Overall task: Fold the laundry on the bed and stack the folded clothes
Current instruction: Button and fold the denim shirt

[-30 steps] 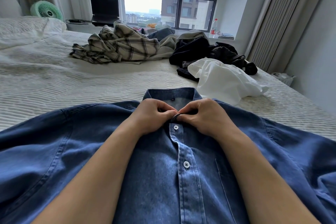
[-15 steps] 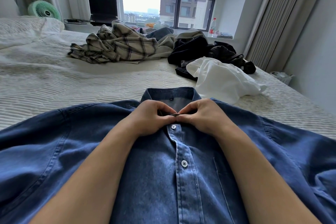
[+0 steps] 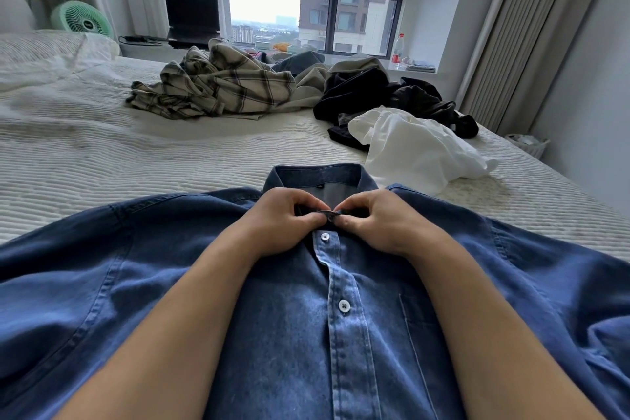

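Both hands, left hand point(image 3: 283, 222) and right hand point(image 3: 378, 222), pinch the soft, limp shirt point(image 3: 306, 334) placket at frame centre; shoulders look like the best hold.

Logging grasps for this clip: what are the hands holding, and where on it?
Both the left hand and right hand pinch the denim shirt at the collar's top button.

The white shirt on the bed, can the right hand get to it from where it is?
Probably yes. The white shirt lies just beyond the right hand with bare bed between, but that hand first must let go of the denim shirt collar.
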